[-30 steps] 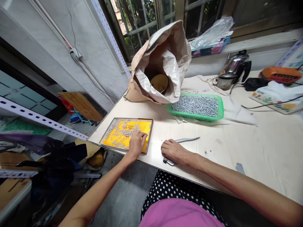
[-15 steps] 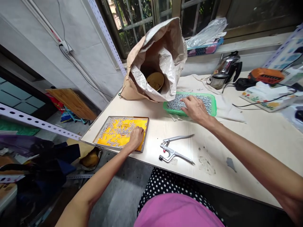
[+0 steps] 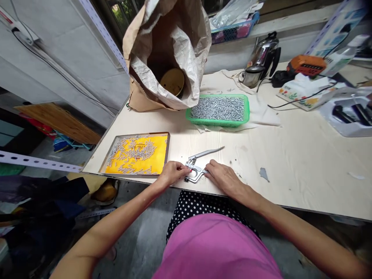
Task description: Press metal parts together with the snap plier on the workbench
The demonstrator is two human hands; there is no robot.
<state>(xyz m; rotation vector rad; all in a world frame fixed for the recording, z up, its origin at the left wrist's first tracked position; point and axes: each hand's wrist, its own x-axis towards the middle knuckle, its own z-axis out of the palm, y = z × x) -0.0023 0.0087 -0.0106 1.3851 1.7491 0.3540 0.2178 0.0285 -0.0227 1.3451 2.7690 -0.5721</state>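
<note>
The pliers-like tool [image 3: 198,169] lies near the front edge of the surface [image 3: 290,162], between the person's two hands. The left hand [image 3: 174,171] has thumb and fingers brought together at the tool's left end, right by its red part [image 3: 190,169]; whether a small piece is pinched there is too small to tell. The right hand [image 3: 222,176] appears to grip the near handle, most of which it covers. The far handle [image 3: 210,151] is free and stands apart, with the spring [image 3: 193,161] between the two.

The step looks like fine fingertip work at the tool's head. It would go best with the right hand holding the near handle down firmly, so that the head does not swivel under the left fingers. The far handle is better left unpressed while those fingertips are so close, since a squeeze could nip them. The tray [image 3: 167,151] of small metal pieces [image 3: 144,149] sits just left, so the left wrist should keep clear of its near right corner. The green basket [image 3: 217,123] stands on the far side, well out of the way.
</note>
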